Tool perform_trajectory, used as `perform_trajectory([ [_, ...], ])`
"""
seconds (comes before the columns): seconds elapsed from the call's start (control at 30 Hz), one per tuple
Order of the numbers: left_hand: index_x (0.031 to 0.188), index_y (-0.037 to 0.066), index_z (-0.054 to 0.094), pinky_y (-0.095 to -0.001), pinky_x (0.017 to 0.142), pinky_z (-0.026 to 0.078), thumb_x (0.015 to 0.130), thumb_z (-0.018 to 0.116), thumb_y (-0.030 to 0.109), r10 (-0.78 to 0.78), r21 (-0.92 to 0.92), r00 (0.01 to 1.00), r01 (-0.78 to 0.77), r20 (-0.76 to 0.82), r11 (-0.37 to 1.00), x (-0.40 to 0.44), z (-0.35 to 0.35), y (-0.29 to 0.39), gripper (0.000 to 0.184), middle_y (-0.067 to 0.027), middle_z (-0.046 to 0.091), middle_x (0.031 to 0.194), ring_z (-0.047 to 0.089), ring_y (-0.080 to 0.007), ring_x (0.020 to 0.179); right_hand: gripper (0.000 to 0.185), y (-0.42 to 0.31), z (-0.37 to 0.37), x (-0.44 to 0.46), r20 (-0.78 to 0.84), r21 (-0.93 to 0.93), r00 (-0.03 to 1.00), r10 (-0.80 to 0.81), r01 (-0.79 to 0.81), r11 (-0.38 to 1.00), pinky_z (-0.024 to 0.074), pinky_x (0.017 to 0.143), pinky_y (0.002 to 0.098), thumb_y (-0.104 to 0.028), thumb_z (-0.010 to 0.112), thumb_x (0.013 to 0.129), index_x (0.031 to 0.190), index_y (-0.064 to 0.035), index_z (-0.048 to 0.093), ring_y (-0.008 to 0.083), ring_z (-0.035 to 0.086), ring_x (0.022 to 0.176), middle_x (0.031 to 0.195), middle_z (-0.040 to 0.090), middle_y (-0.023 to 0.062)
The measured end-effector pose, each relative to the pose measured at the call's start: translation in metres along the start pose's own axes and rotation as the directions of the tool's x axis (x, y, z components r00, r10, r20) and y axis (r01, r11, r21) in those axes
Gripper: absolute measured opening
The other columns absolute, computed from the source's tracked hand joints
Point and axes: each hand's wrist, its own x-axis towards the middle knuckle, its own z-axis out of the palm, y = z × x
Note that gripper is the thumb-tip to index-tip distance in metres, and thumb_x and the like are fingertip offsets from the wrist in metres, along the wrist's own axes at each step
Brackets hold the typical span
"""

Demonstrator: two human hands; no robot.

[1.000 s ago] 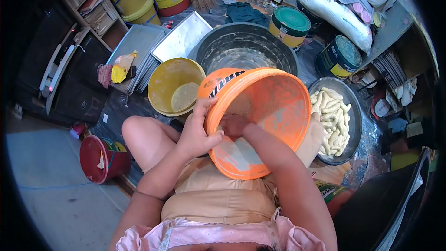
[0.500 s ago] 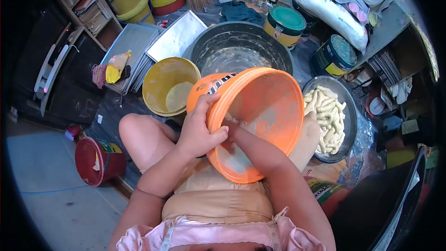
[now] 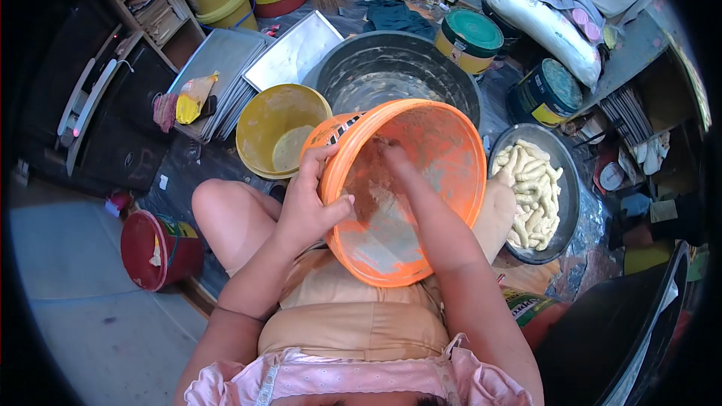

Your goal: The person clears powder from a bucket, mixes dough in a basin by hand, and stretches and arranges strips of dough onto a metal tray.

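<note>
An orange bucket (image 3: pixel 444 169) lies tilted in my lap, its wide mouth turned toward me. Grey and whitish residue coats its inner wall, with a brownish patch on the left side. My left hand (image 3: pixel 314 199) grips the left rim, thumb over the lip and fingers around the outside. Deep inside the bucket, my right hand (image 3: pixel 389 154) is by the inner wall; its fingers are shadowed and blurred, so I cannot tell what they hold. Just behind stands a yellow bucket (image 3: pixel 253 131) with pale residue inside.
A large dark tub (image 3: pixel 342 56) sits beyond the orange bucket. On the right, a round basin (image 3: pixel 569 180) holds pale, finger-shaped dough pieces (image 3: pixel 534 188). A red bucket (image 3: pixel 139 256) tilts at left. Metal trays (image 3: pixel 297 49), lidded buckets (image 3: pixel 471 34) and a white sack (image 3: pixel 545 30) stand farther back.
My right hand has moved farther up along the inside of the orange bucket. The bucket has turned slightly, showing more of its inner left wall. My left hand keeps its grip on the rim.
</note>
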Motion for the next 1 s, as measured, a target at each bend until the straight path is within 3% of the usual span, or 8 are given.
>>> perform_trajectory([
  [0.13, 0.129, 0.003, 0.036, -0.0303, 0.093, 0.042, 0.07, 0.066, 0.002, 0.009, -0.021, 1.0, -0.009, -0.003, 1.0, -0.002, -0.003, -0.003, 0.065, -0.0155, 0.057, 0.116, 0.055, -0.0179, 0.108, 0.03, 0.012, -0.002, 0.0, 0.004, 0.063, 0.997, -0.083, 0.082, 0.995, 0.0498, 0.08, 0.0346, -0.009, 0.056, 0.088, 0.116, -0.0017, 0.059, 0.0212, 0.061, 0.096, 0.103, 0.065, 0.0099],
  [0.3, 0.129, 0.003, 0.036, -0.0304, 0.094, 0.04, 0.071, 0.065, 0.002, -0.033, -0.043, 0.999, 0.033, -0.012, 0.999, -0.002, -0.006, -0.003, 0.065, -0.0148, 0.055, 0.118, 0.053, -0.0175, 0.11, 0.028, -0.022, 0.005, -0.026, 0.086, -0.03, 0.992, -0.097, 0.1, 0.995, 0.0491, 0.077, 0.0339, -0.008, 0.058, 0.087, 0.113, 0.0009, 0.061, 0.02, 0.061, 0.09, 0.1, 0.065, 0.0096],
  [0.43, 0.13, 0.002, 0.036, -0.0305, 0.095, 0.04, 0.071, 0.065, 0.002, -0.023, -0.047, 1.0, 0.023, -0.009, 0.999, -0.001, -0.008, -0.004, 0.066, -0.0139, 0.054, 0.118, 0.052, -0.0177, 0.11, 0.027, -0.013, 0.005, -0.005, 0.175, -0.103, 0.955, -0.241, 0.261, 0.96, 0.0483, 0.076, 0.033, -0.007, 0.058, 0.087, 0.111, 0.0036, 0.061, 0.0186, 0.061, 0.087, 0.098, 0.065, 0.0096],
  [0.53, 0.133, 0.005, 0.034, -0.0301, 0.09, 0.041, 0.071, 0.062, 0.003, -0.012, -0.044, 1.0, 0.012, -0.006, 0.999, 0.0, -0.008, -0.006, 0.068, -0.0094, 0.051, 0.11, 0.05, -0.0154, 0.102, 0.03, -0.013, 0.008, 0.003, 0.078, -0.402, 0.983, -0.169, 0.186, 0.897, 0.0479, 0.085, 0.0351, -0.013, 0.054, 0.091, 0.118, 0.001, 0.058, 0.0244, 0.062, 0.099, 0.109, 0.064, 0.0134],
  [0.73, 0.133, 0.005, 0.034, -0.0301, 0.09, 0.041, 0.071, 0.062, 0.003, 0.012, -0.061, 1.0, -0.013, -0.013, 0.998, 0.002, -0.008, -0.012, 0.068, -0.0096, 0.051, 0.113, 0.05, -0.0154, 0.103, 0.039, 0.035, 0.001, 0.039, 0.144, -0.393, 0.958, -0.247, 0.285, 0.874, 0.0429, 0.095, 0.0377, -0.026, 0.05, 0.094, 0.121, 0.0025, 0.056, 0.0317, 0.056, 0.114, 0.121, 0.059, 0.0209],
  [0.83, 0.13, 0.003, 0.036, -0.031, 0.095, 0.039, 0.071, 0.064, 0.002, -0.055, -0.055, 0.998, 0.054, -0.019, 0.997, 0.001, -0.009, -0.005, 0.066, -0.0135, 0.053, 0.118, 0.05, -0.0171, 0.111, 0.043, 0.066, -0.002, 0.076, 0.179, -0.443, 0.88, -0.441, 0.472, 0.762, 0.0427, 0.096, 0.0378, -0.031, 0.049, 0.095, 0.122, 0.0014, 0.056, 0.0314, 0.055, 0.115, 0.122, 0.059, 0.0213],
  [0.9, 0.13, 0.003, 0.036, -0.0311, 0.095, 0.039, 0.071, 0.064, 0.002, -0.055, -0.055, 0.998, 0.053, -0.022, 0.997, 0.001, -0.009, -0.006, 0.066, -0.0136, 0.053, 0.118, 0.05, -0.0172, 0.111, 0.041, 0.068, -0.004, 0.081, 0.177, -0.397, 0.947, -0.266, 0.316, 0.862, 0.0429, 0.095, 0.0373, -0.029, 0.047, 0.096, 0.123, 0.0003, 0.056, 0.03, 0.055, 0.115, 0.122, 0.058, 0.0206],
  [1.0, 0.13, 0.003, 0.036, -0.0309, 0.094, 0.04, 0.071, 0.064, 0.001, -0.016, -0.049, 0.999, 0.015, -0.027, 0.999, 0.002, -0.009, -0.009, 0.066, -0.0136, 0.053, 0.118, 0.051, -0.0171, 0.11, 0.037, 0.069, 0.0, 0.076, 0.236, -0.295, 0.946, -0.223, 0.288, 0.911, 0.0436, 0.094, 0.0361, -0.027, 0.044, 0.098, 0.123, -0.0028, 0.057, 0.0265, 0.056, 0.113, 0.122, 0.06, 0.0176],
])
